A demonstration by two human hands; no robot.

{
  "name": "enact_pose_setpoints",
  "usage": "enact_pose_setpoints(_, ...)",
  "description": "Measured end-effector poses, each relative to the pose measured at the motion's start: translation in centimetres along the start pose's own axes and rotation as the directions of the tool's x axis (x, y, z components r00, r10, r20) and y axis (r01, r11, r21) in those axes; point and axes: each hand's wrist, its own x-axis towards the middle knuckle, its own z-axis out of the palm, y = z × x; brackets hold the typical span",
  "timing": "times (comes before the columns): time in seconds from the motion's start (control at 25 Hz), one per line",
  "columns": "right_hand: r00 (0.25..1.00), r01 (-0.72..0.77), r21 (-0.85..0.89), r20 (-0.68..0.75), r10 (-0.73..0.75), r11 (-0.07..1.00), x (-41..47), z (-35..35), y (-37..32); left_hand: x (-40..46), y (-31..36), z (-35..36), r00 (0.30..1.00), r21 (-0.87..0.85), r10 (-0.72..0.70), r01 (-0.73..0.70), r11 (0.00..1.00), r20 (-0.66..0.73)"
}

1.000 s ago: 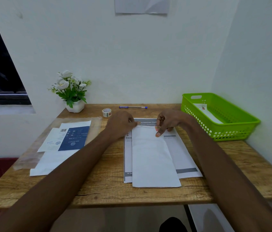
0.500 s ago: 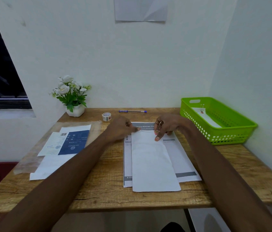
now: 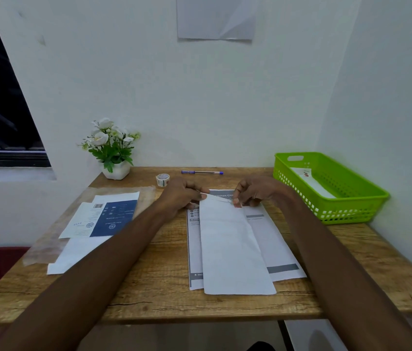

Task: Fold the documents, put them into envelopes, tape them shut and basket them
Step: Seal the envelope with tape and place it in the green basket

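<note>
Long white paper envelope (image 3: 232, 249) lies mid-desk on a grey-banded printed document (image 3: 273, 239). Left hand (image 3: 182, 198) and right hand (image 3: 255, 192) both pinch its far mouth. Risk: flap edge tears or the envelope skids on the sheet (paper on paper). Tape roll (image 3: 162, 179) sits beyond it to the left, green plastic basket (image 3: 352, 214) to its right. Whether a folded document is inside, can't tell.

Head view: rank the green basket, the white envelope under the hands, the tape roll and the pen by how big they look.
1. Green basket and white envelope: alike in apparent extent, and the envelope lies nearer the camera, so unranked.
2. Pen.
3. Tape roll.
</note>
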Motion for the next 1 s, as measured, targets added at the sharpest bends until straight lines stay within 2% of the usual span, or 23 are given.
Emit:
enact_pose_setpoints(0.24,1.0,-0.006,0.131,-0.008,0.007,0.991,0.5,0.0,0.8,0.2,0.8,-0.4,0.997,-0.064,0.076,-0.075,0.995,0.021)
enact_pose_setpoints(0.36,0.995,0.007,0.29,-0.093,0.021,0.957,0.4,-0.3,1.3,0.0,1.1,-0.6,0.995,-0.079,0.096,-0.096,0.992,-0.004)
enact_pose_setpoints(0.6,0.964,0.17,0.627,-0.265,0.003,0.76,0.3,-0.1,0.5,-0.1,1.5,-0.6,0.999,-0.268,0.022,-0.033,0.963,-0.047)
enact_pose_setpoints(0.72,0.955,0.233,0.641,-0.293,-0.047,0.731,0.0,-0.1,-0.4,-0.4,1.6,-0.6,0.993,-0.25,-0.029,0.057,0.967,0.115)
enact_pose_setpoints(0.8,0.945,0.243,0.645,-0.327,-0.026,0.724,-0.2,0.1,-0.9,-0.6,1.5,-0.3,0.982,-0.173,0.005,0.029,0.985,0.19)
enact_pose_setpoints(0.92,0.925,0.247,0.628,-0.379,0.012,0.738,-0.7,0.1,-1.4,-0.9,2.0,0.1,0.986,-0.198,0.057,-0.024,0.98,0.159)
enact_pose_setpoints(1.0,0.937,0.211,0.612,-0.348,0.02,0.762,-1.5,0.5,-1.9,-1.1,2.4,-0.1,0.99,-0.259,0.067,-0.034,0.965,0.121)
